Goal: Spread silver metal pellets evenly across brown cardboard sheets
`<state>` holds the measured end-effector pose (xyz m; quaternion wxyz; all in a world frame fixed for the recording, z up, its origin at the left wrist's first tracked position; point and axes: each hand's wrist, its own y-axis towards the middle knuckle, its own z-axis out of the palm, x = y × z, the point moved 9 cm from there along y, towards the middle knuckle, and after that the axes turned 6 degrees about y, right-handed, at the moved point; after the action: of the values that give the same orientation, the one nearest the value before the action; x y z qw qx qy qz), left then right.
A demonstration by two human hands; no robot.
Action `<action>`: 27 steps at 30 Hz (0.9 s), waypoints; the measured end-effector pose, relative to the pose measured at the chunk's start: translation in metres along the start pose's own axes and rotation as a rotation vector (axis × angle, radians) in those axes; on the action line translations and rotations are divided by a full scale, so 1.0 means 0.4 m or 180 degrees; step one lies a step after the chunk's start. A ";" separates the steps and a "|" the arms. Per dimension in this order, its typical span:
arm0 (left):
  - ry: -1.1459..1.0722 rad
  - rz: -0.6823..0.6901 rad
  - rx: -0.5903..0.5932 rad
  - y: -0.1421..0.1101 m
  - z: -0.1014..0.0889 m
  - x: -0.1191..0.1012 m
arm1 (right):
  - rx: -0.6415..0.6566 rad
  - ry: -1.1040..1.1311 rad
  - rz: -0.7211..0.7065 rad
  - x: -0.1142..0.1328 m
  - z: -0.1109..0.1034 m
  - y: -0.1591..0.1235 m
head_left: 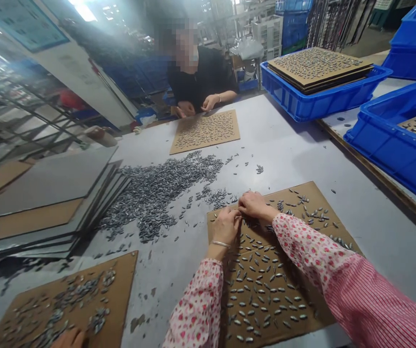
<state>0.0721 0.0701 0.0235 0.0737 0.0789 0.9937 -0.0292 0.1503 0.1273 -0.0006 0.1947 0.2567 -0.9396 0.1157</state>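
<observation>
A brown cardboard sheet (295,270) lies before me, with rows of small grey spindle-shaped metal pieces (262,290) spread over its near part. Looser pieces are scattered towards its right side. My left hand (226,226) rests over the sheet's far left part, its fingers pinched together. Close beside it, almost touching, my right hand (256,205) is also closed at the far edge, thumb and fingers drawn in. Whatever is between the fingertips is too small or hidden. Just beyond my hands is a large heap of the same pieces (164,186).
Across the table, a person (208,72) works at another covered cardboard sheet (208,130). Another person's hand (69,338) touches a sheet (121,290) at lower left. Stacked boards (59,179) stand left. Blue crates (302,104) with loaded sheets line the right.
</observation>
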 end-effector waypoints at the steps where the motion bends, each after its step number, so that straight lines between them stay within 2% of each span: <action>1: 0.0045 0.0031 0.0046 -0.001 0.003 -0.007 | -0.0046 0.0031 0.0101 -0.003 -0.008 -0.002; 4: 0.0218 0.0105 0.0142 0.004 0.021 -0.024 | -0.0246 0.0174 0.0310 -0.013 -0.043 -0.024; 7: 0.0314 0.0161 0.0183 0.013 0.041 -0.034 | -0.0230 0.0268 0.0342 -0.024 -0.060 -0.064; 11: 0.0361 0.0035 0.0096 0.020 0.050 -0.026 | 0.0051 0.0167 0.0015 -0.023 -0.035 -0.112; 16: 0.0168 -0.0088 -0.0202 0.000 0.021 -0.017 | 0.0168 -0.0091 -0.0189 -0.011 -0.001 -0.126; 22: 0.0274 0.0056 0.0236 -0.023 0.035 -0.038 | 0.0152 -0.0199 -0.0194 -0.002 0.002 -0.129; 27: 0.0416 0.0084 0.0161 -0.025 0.042 -0.040 | 0.0141 -0.0183 -0.0218 0.007 0.004 -0.132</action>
<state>0.0887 0.0567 0.0097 0.0070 0.0955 0.9942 -0.0480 0.1753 0.0811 0.0055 0.1658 0.2962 -0.9327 0.1223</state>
